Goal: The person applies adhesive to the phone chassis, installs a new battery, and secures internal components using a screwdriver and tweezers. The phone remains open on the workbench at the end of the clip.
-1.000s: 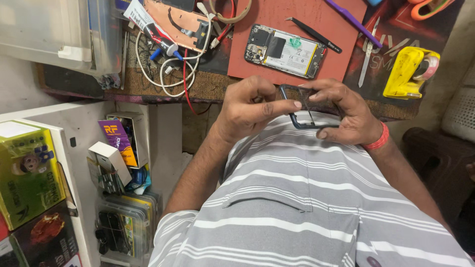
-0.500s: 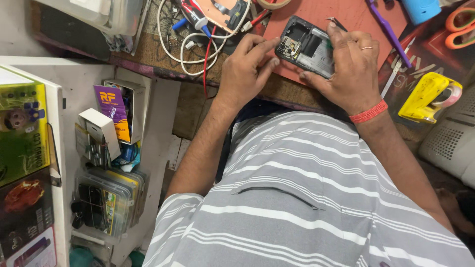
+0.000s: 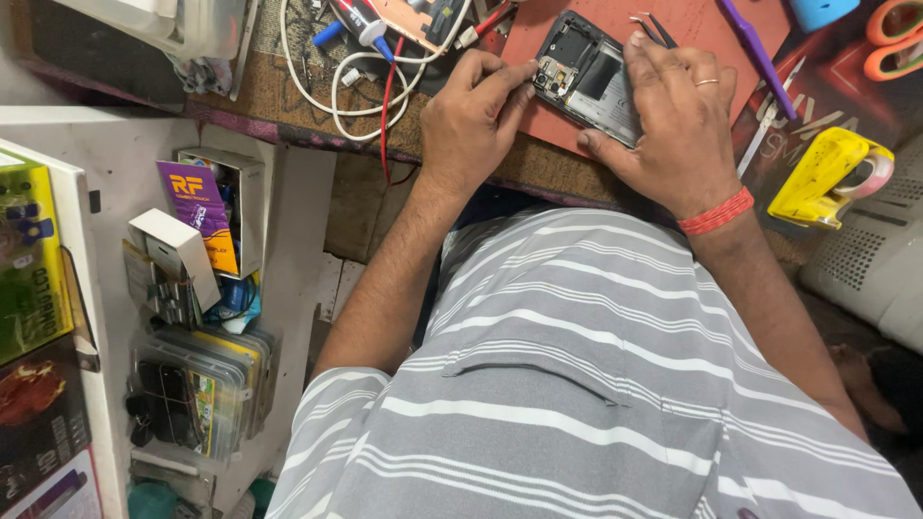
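An opened phone (image 3: 586, 69) with its back cover off lies tilted on a reddish-brown mat (image 3: 702, 38) at the far edge of the counter (image 3: 288, 115). The right hand (image 3: 678, 125) rests over the phone's right half, its fingers (image 3: 644, 58) spread and pressing down on the body while the thumb hooks under the near edge; a ring sits on one finger and a red band (image 3: 716, 213) circles the wrist. The left hand (image 3: 471, 115) comes in from the other side, its fingers (image 3: 510, 82) drawn together with the tips touching the phone's upper left corner near the camera part (whether they pinch a small piece there cannot be told).

Black tweezers (image 3: 656, 27) lie on the mat just beyond the right hand's fingertips. A purple tool (image 3: 760, 53) lies aslant further right, and a yellow tape dispenser (image 3: 832, 173) sits near the right wrist. White and red cables (image 3: 356, 77) loop to the left of the left hand, beside a glue tube (image 3: 365, 24).
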A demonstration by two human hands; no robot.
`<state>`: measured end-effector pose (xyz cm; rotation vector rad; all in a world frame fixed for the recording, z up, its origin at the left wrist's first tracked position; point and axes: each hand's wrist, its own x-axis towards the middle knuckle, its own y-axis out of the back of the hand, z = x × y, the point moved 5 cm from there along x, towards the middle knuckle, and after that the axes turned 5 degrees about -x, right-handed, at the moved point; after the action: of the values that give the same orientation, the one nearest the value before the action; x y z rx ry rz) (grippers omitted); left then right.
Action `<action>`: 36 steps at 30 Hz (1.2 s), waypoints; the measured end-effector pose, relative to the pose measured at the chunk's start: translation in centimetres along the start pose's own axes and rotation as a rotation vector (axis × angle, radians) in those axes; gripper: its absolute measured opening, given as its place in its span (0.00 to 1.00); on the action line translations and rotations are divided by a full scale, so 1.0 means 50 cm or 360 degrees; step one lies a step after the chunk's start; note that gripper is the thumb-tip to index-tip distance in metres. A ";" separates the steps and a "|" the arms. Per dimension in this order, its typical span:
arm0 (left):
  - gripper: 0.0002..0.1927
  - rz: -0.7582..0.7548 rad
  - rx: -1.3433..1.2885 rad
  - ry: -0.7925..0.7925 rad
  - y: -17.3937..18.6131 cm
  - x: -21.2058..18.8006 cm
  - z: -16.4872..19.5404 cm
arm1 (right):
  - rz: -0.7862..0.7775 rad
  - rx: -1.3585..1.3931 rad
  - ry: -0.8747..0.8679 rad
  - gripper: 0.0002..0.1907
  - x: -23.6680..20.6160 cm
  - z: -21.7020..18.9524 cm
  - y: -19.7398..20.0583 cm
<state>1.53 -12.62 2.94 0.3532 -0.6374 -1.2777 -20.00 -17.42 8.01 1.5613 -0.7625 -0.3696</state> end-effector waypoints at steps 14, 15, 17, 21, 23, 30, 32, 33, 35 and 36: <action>0.12 -0.0029 -0.0089 -0.0093 0.007 0.001 0.009 | -0.0190 -0.0032 -0.0088 0.40 0.002 -0.005 0.012; 0.13 -0.0023 -0.0107 -0.0095 0.007 0.001 0.008 | -0.0191 -0.0030 -0.0096 0.39 0.000 -0.007 0.011; 0.14 -0.0065 -0.0134 -0.0068 0.004 0.000 0.004 | -0.0161 -0.0060 -0.0064 0.40 -0.005 -0.010 0.010; 0.17 0.0005 -0.0230 -0.0085 0.006 0.000 0.000 | -0.0054 0.0024 -0.0038 0.37 -0.018 -0.004 0.008; 0.19 0.0049 -0.0245 -0.0098 0.009 -0.003 -0.001 | -0.0014 0.0130 -0.0076 0.36 -0.029 0.006 0.005; 0.26 -0.0097 0.0228 -0.0389 -0.010 -0.015 0.015 | 0.0410 0.1660 -0.0823 0.32 -0.102 0.090 -0.020; 0.31 -0.0148 0.0373 -0.0498 -0.023 -0.015 0.021 | 0.0527 0.2051 -0.0986 0.35 -0.128 0.106 -0.033; 0.34 -0.0172 0.0439 -0.0557 -0.031 -0.015 0.024 | 0.0548 0.2130 -0.1002 0.36 -0.138 0.110 -0.036; 0.35 -0.0191 0.0482 -0.0514 -0.042 -0.014 0.022 | 0.0570 0.2220 -0.0995 0.37 -0.155 0.115 -0.042; 0.36 -0.0201 0.0511 -0.0489 -0.047 -0.015 0.020 | 0.0558 0.2225 -0.0978 0.37 -0.162 0.117 -0.044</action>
<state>-1.03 -12.47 2.17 0.4709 -1.1024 -1.3638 -29.06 -16.53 3.38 2.5405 -2.0110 0.0208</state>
